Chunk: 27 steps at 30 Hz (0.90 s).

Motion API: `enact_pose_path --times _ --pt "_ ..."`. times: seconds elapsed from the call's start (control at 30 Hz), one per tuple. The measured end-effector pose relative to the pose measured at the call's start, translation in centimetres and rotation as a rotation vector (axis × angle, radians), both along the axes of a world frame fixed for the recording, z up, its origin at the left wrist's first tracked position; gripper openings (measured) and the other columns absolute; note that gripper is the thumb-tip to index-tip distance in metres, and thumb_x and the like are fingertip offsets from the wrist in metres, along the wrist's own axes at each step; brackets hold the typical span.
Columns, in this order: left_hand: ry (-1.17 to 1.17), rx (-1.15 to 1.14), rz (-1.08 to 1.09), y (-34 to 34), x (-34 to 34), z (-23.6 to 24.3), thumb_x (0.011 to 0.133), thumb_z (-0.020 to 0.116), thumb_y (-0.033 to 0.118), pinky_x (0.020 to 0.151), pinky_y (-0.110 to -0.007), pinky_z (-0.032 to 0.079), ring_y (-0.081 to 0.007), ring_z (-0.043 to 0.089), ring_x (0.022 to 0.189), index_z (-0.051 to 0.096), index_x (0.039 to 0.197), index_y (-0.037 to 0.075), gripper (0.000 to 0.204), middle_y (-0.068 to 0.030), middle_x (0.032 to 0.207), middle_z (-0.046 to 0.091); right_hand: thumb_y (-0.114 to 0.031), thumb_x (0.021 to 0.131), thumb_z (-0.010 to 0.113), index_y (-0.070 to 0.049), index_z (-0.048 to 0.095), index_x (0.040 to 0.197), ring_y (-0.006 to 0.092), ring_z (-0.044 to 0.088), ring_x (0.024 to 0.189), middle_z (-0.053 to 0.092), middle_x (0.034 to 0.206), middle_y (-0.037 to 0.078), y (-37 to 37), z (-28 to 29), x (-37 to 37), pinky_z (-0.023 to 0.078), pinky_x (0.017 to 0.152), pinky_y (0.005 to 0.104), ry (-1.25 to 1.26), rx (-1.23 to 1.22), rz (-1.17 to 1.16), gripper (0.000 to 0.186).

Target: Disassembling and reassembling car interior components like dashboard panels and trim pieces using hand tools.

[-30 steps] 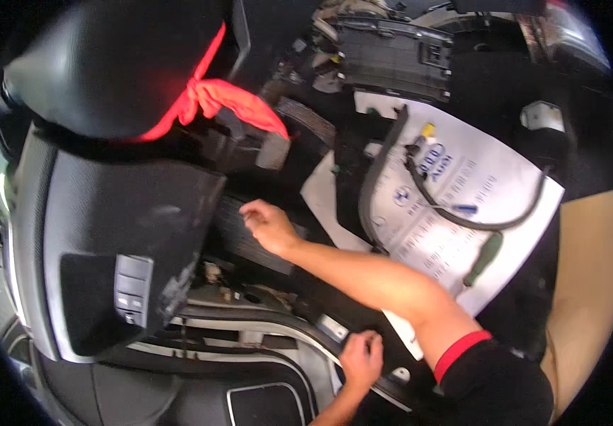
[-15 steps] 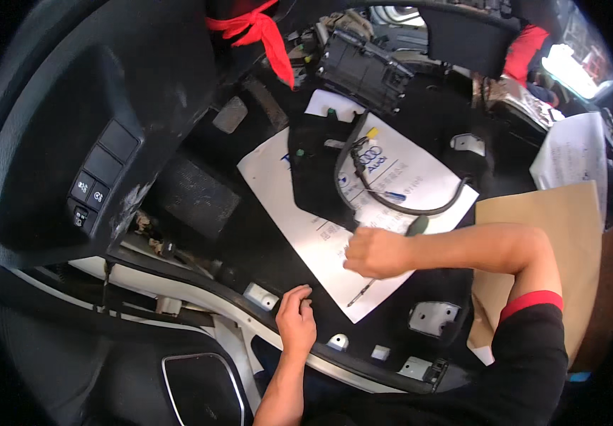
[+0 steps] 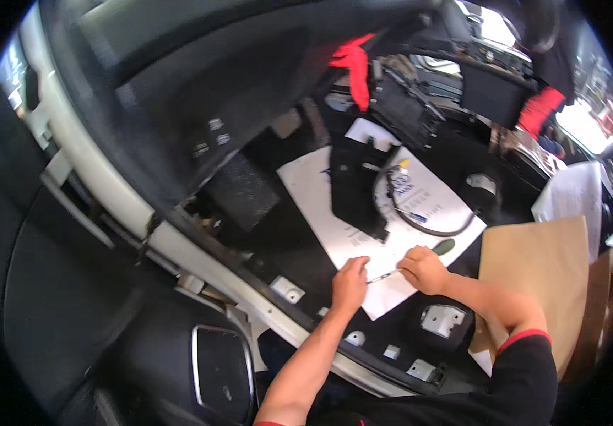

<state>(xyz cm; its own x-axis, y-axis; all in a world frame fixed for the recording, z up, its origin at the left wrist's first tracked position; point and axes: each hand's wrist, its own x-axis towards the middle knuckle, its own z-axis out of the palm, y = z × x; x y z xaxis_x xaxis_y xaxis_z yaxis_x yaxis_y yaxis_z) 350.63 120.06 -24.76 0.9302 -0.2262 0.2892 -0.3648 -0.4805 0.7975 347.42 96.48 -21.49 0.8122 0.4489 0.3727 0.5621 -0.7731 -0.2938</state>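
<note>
A long thin tool with a green handle (image 3: 446, 246) lies slantwise low over a printed white sheet (image 3: 306, 188). My right hand (image 3: 424, 270) is closed round its middle. The shaft (image 3: 382, 276) shows between my hands and runs up to the fingers of my left hand (image 3: 350, 284), which are bent over its far end; the tip is hidden there. Beyond my hands, a black flat panel (image 3: 355, 186) rests on the sheet. Beside it curves a black cable (image 3: 434, 232) with a yellow connector (image 3: 404, 163) and a blue one.
I am at a stripped car footwell, with the door sill (image 3: 278, 312) at the near left. Metal brackets (image 3: 442, 321) stick up from the dark floor. Brown paper (image 3: 534, 277) lies at the right. A red cloth (image 3: 353, 71) hangs ahead; another person's red-cuffed sleeve (image 3: 539, 110) shows far right.
My view has swung left, so the scene sits farther right. My left hand has come from the sill onto the sheet, up to the tool's shaft. The right hand still holds the tool.
</note>
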Motion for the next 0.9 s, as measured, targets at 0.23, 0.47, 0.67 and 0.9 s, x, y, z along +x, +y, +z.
enact_pose_path --times 0.23,0.47,0.67,0.9 --pt "-0.164 0.064 0.052 1.9 -1.2 0.9 0.083 0.07 0.011 0.107 -0.044 0.044 -0.0391 0.052 0.127 0.062 0.124 0.006 0.042 -0.0192 0.136 0.056 -0.011 0.076 0.074 -0.007 0.068 0.088 0.0326 0.06 0.084 0.062 0.086 0.011 0.1 -0.1 -0.1 0.046 0.077 0.0444 -0.018 0.079 0.032 0.015" --pt "-0.004 -0.01 0.353 8.8 -2.9 2.1 0.086 0.07 0.012 0.101 -0.045 0.046 -0.0371 0.059 0.116 0.064 0.121 0.004 0.036 -0.017 0.12 0.065 -0.016 0.074 0.077 -0.006 0.067 0.086 0.0339 0.059 0.085 0.062 0.085 0.013 -0.4 -0.3 0.0 0.045 0.077 0.0442 -0.038 0.12 -0.081 0.017" --pt "-0.188 0.27 0.247 7.8 -6.5 0.8 0.085 0.073 0.016 0.095 -0.044 0.047 -0.0309 0.061 0.11 0.066 0.117 0.01 0.032 -0.0091 0.117 0.068 -0.021 0.081 0.076 -0.006 0.068 0.09 0.0334 0.061 0.081 0.063 0.084 0.013 -0.2 0.0 0.6 0.046 0.076 0.0453 0.001 0.043 -0.017 0.019" --pt "-0.18 0.296 0.244 7.5 -6.8 0.7 0.087 0.071 0.016 0.095 -0.043 0.047 -0.0307 0.063 0.107 0.068 0.113 0.009 0.027 -0.0084 0.113 0.07 -0.037 0.091 0.068 0.008 0.062 0.123 0.0278 0.068 0.086 0.07 0.095 0.02 0.9 1.2 9.9 0.052 0.078 0.0358 0.349 0.728 -0.424 0.055"
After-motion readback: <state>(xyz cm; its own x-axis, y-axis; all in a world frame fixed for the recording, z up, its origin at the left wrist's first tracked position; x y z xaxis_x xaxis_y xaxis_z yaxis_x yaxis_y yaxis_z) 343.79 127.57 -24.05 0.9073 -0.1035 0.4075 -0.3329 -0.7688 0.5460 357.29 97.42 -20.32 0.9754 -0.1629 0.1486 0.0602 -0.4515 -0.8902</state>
